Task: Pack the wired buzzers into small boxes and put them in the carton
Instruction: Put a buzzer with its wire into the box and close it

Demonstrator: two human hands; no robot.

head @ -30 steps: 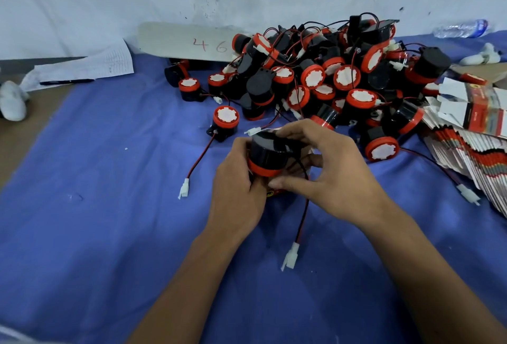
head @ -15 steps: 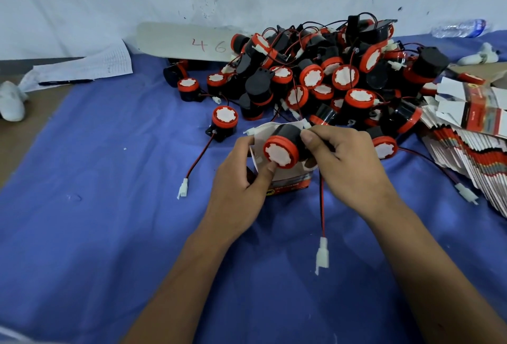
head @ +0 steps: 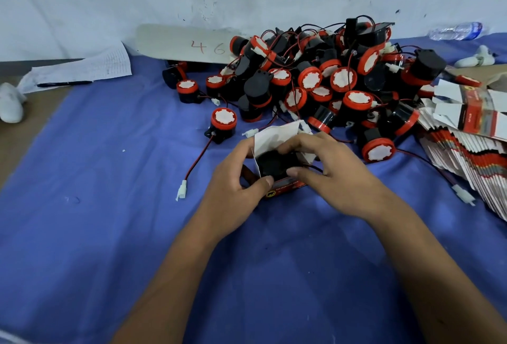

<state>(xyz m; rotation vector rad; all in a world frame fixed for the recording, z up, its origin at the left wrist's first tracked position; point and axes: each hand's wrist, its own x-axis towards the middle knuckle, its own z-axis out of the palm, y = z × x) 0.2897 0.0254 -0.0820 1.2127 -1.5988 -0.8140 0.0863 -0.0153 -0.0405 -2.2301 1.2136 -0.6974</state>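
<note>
Box (head: 285,188) gripped by left hand (head: 238,176), kept upright with mouth open. Buzzer (head: 277,162) pinched by right hand (head: 333,171), pressed down inside. Flaps unclosed.

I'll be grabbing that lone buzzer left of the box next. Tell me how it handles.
The lone buzzer looks rigid and probably light. Its round body may roll if tipped onto its side. Its thin wire lies limp, so the white connector will likely dangle and snag.
</note>
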